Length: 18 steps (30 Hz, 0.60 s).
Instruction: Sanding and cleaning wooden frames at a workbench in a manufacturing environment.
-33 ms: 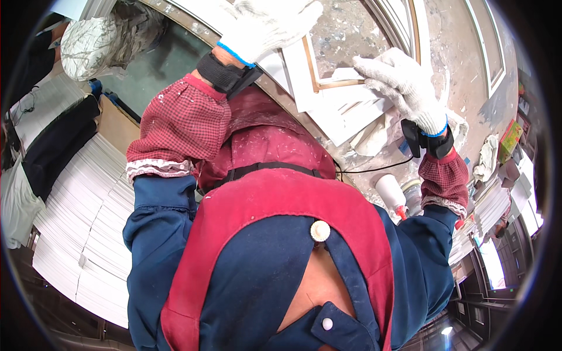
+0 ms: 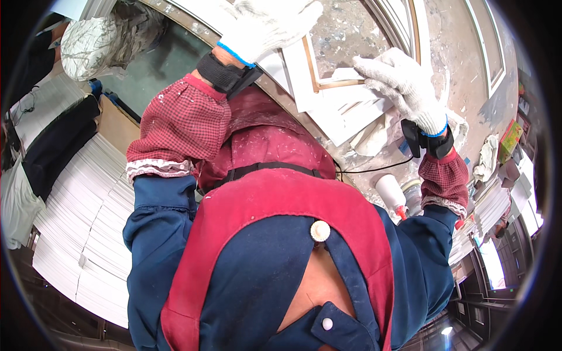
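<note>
**Gloved Reach at Twelve and Two**

The left hand stretches flat at 12 o'clock; the right hand, fingers together, nears a brown-edged white frame at 1 o'clock. Whether either grips anything cannot be told.

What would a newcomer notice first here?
The red apron dominates the centre and lower middle, over a dark blue shirt. Above it, two white gloves stand out: the left hand at the top, partly cut off, and the right hand at upper right, by white panels on a speckled table. At left, white stacks fill the side.
</note>
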Each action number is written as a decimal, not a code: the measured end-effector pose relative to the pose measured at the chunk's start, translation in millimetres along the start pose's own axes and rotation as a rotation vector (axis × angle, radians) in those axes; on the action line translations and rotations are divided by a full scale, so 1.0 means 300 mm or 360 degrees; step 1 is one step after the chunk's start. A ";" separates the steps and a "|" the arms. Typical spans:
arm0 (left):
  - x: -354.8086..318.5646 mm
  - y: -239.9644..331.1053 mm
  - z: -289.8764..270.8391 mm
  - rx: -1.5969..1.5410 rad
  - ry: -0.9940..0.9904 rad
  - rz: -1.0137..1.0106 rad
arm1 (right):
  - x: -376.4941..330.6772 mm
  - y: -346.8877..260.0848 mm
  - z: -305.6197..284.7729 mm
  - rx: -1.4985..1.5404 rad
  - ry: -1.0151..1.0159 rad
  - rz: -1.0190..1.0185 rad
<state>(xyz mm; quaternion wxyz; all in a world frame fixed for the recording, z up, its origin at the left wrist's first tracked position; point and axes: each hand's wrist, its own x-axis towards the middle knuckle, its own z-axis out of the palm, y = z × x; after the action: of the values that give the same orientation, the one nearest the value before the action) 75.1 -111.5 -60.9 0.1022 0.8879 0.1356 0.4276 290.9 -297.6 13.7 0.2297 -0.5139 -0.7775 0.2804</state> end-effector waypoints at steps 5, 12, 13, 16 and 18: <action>0.031 0.032 -0.051 0.0066 -0.0320 -0.0102 | -0.010 -0.009 -0.005 0.0216 -0.0073 0.0201; 0.035 0.035 -0.060 -0.0004 -0.0135 -0.0067 | -0.025 -0.016 -0.029 0.0043 -0.0266 0.0357; 0.049 0.047 -0.078 0.0018 -0.0284 -0.0124 | -0.020 -0.024 -0.024 0.0047 -0.0267 0.0360; 0.049 0.044 -0.084 0.0010 -0.0309 -0.0133 | 0.007 -0.040 -0.014 0.0085 0.0021 0.0174; 0.012 0.010 -0.024 -0.0016 -0.0117 -0.0068 | 0.008 -0.017 -0.018 0.0061 -0.0022 0.0044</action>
<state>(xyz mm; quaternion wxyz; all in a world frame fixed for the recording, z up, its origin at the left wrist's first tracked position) 72.1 -112.6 -53.1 0.1206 0.8993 0.1487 0.3932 290.2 -295.8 21.3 0.2303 -0.5183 -0.7662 0.3020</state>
